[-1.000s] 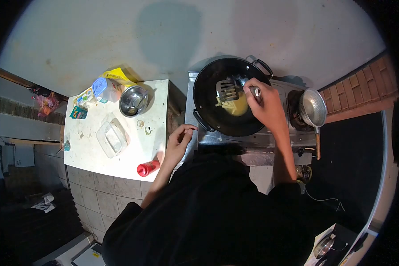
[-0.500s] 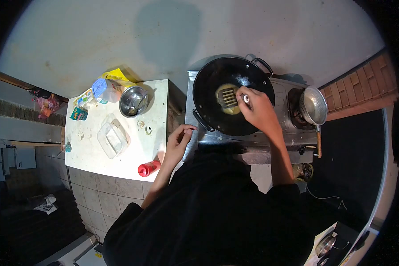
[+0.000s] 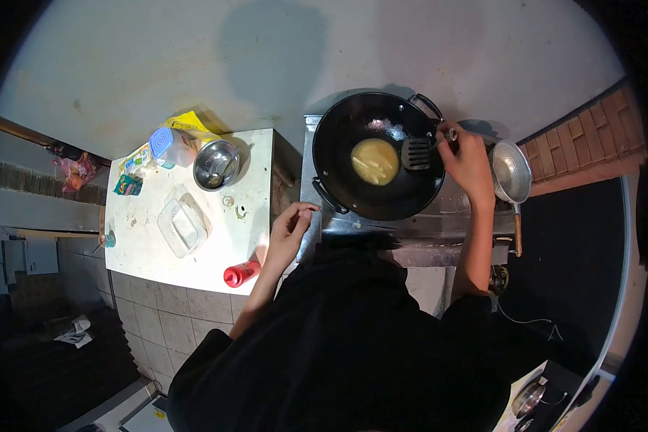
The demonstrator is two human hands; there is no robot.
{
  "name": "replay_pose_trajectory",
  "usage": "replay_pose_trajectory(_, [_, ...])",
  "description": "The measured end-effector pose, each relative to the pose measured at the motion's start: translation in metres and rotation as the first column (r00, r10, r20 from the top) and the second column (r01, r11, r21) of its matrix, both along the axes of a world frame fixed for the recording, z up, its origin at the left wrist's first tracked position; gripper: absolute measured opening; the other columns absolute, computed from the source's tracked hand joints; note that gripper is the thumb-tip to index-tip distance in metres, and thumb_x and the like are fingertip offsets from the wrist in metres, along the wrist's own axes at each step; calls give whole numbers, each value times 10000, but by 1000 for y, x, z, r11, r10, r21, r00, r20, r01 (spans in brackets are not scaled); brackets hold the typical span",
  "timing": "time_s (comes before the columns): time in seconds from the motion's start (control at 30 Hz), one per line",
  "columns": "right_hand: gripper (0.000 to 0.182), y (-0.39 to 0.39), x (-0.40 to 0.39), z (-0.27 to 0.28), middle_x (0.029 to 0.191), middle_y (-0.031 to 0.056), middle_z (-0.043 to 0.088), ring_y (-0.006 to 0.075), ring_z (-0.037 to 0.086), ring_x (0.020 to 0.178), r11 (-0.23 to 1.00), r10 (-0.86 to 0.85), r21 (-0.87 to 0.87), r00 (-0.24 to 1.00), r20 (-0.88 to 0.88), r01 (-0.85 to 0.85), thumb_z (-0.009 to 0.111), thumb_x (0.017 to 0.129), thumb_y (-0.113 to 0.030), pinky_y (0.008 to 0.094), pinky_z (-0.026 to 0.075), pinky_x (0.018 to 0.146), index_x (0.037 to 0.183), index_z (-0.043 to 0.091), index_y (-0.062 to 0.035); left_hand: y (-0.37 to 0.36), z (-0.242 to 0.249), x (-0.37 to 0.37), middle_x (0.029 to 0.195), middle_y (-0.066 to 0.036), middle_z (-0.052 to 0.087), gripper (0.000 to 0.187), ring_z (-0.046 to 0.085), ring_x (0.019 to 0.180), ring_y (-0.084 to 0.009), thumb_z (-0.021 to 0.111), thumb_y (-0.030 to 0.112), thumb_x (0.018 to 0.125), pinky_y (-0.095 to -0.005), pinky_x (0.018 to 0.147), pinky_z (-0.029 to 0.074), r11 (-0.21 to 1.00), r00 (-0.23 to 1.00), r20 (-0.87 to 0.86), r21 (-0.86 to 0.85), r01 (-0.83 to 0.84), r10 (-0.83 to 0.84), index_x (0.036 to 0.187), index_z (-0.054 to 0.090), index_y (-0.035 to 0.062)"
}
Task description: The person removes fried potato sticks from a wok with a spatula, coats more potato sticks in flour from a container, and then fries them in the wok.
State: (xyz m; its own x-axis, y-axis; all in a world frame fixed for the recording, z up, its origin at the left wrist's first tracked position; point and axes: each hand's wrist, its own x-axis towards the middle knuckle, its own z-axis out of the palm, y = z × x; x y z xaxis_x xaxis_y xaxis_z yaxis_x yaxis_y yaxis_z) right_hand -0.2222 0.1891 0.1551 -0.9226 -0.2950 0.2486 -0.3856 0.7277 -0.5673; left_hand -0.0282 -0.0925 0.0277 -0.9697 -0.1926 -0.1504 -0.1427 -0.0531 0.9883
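My right hand point(image 3: 466, 158) is closed around the handle of a slotted spatula point(image 3: 415, 154). The spatula's flat head hangs over the right inner side of a black wok point(image 3: 338, 191), apart from the pale yellow pool of food point(image 3: 375, 162) in its middle. Some lighter pieces show in that yellowish pool. Left of the wok, my left hand point(image 3: 289, 234) is held near the stove's left edge, its fingers loosely bent and nothing visible in them. The nearest wok handle point(image 3: 330, 196) is just beyond those fingertips.
On the stove's right burner sits a silver pan point(image 3: 510, 173) with a wooden handle. The white table point(image 3: 140, 245) at left carries a steel bowl point(image 3: 217, 165), a clear plastic container point(image 3: 183, 227), a blue-lidded tub point(image 3: 171, 147) and a red bottle point(image 3: 242, 273). A wall rises behind the stove.
My right hand has moved right with the spatula, from the food in the middle to the wok's right side, uncovering the yellow pool. My left hand stays in place.
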Motion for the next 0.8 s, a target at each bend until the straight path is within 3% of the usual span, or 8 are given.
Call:
replay_pose_trajectory(0.1, [143, 8, -17, -21, 688, 206, 616, 326, 617, 597, 999, 38, -20, 998, -54, -39, 616, 873, -124, 384, 468, 593, 958, 645, -13, 0, 0, 0, 737, 89, 419, 184, 357, 681, -18, 546, 194, 1018, -198, 596, 264, 1000, 1000, -1, -11, 4, -4, 1071, 653, 53])
replay_pose_trajectory(0.2, [127, 11, -36, -59, 678, 152, 619, 220, 587, 585, 997, 21, -69, 998, 59, -17, 614, 890, -124, 343, 458, 599, 934, 641, -9, 0, -2, 0, 733, 90, 411, 187, 353, 673, -20, 548, 199, 1018, -201, 589, 259, 1000, 1000, 3, 13, 9, -9, 1075, 655, 56])
replay_pose_trajectory(0.3, [139, -1, -40, -93, 670, 21, 534, 74, 499, 648, 856, 194, -506, 973, 126, -106, 604, 937, -149, 288, 428, 604, 899, 601, -15, 1, 1, 0, 732, 92, 409, 192, 352, 669, -21, 553, 206, 1018, -201, 585, 257, 999, 1000, -1, 30, 10, -10, 1079, 656, 56])
replay_pose_trajectory(0.4, [88, -16, -22, -84, 711, -39, 530, 42, 469, 629, 906, 207, -405, 964, 166, -125, 592, 956, -131, 226, 392, 582, 919, 606, -51, 1, 3, 0, 734, 91, 410, 196, 353, 673, -21, 557, 211, 1018, -200, 588, 260, 1000, 1000, -6, 24, -1, 1, 1083, 655, 54])
replay_pose_trajectory(0.53, [95, -33, 13, -36, 623, 23, 459, 57, 392, 553, 934, 213, -304, 976, 55, -186, 607, 944, -118, 254, 307, 501, 902, 598, -34, 0, 1, 1, 738, 89, 413, 196, 355, 679, -21, 557, 209, 1018, -198, 592, 263, 999, 1000, 7, 43, -7, 7, 1086, 655, 53])
replay_pose_trajectory(0.6, [68, -35, 20, -22, 617, 50, 465, 64, 388, 530, 928, 221, -307, 975, 5, -209, 614, 932, -106, 261, 311, 486, 915, 602, -42, 2, 4, 2, 743, 89, 416, 195, 361, 687, -22, 558, 209, 1017, -196, 599, 268, 999, 1000, 26, 35, 2, -3, 1088, 655, 55])
replay_pose_trajectory(0.67, [88, -33, 25, -14, 680, 109, 563, 153, 490, 545, 951, 190, -251, 982, 4, -183, 618, 924, -113, 292, 401, 544, 922, 594, -28, 2, 2, 3, 744, 88, 417, 194, 364, 689, -23, 559, 209, 1017, -195, 601, 268, 1000, 1000, 19, 20, 7, -8, 1088, 655, 56])
replay_pose_trajectory(0.8, [125, -25, 29, -17, 680, 125, 596, 178, 525, 528, 961, 135, -247, 991, 24, -125, 642, 928, -149, 301, 409, 530, 931, 608, -29, 3, 3, 2, 745, 83, 420, 193, 368, 690, -26, 562, 211, 1015, -195, 604, 269, 1000, 999, 33, 7, 7, -8, 1086, 656, 59])
